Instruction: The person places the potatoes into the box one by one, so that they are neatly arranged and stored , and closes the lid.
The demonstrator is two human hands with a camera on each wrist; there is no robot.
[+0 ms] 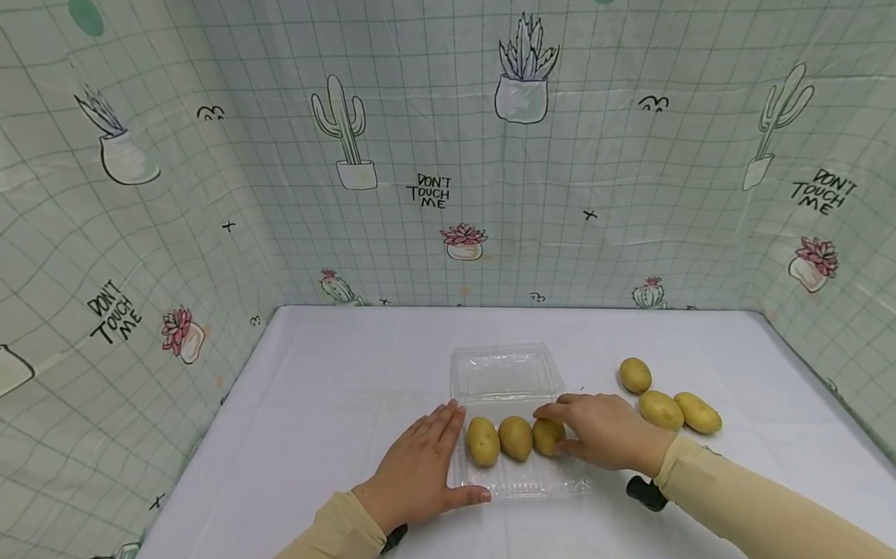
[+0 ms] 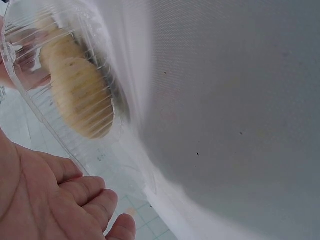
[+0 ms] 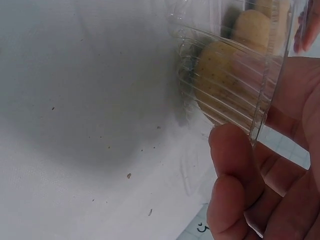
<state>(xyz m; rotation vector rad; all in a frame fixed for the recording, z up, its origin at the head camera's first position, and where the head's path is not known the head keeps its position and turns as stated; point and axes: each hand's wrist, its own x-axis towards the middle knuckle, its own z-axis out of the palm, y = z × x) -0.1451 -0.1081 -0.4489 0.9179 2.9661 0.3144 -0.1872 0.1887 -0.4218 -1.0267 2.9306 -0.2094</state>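
Observation:
A clear plastic clamshell box lies on the table with its lid folded back. Three potatoes sit side by side in its base: a left one, a middle one and a right one. My right hand pinches the right potato between thumb and fingers, and the thumb shows through the ribbed wall in the right wrist view. Along the box's left side rests my left hand, fingers extended and thumb at the front edge. Its palm faces the box in the left wrist view.
To the right of the box lie three more potatoes: a round one, one partly behind my right hand, and a long one. Small crumbs dot the white tabletop. A cactus-print curtain encloses the back and sides.

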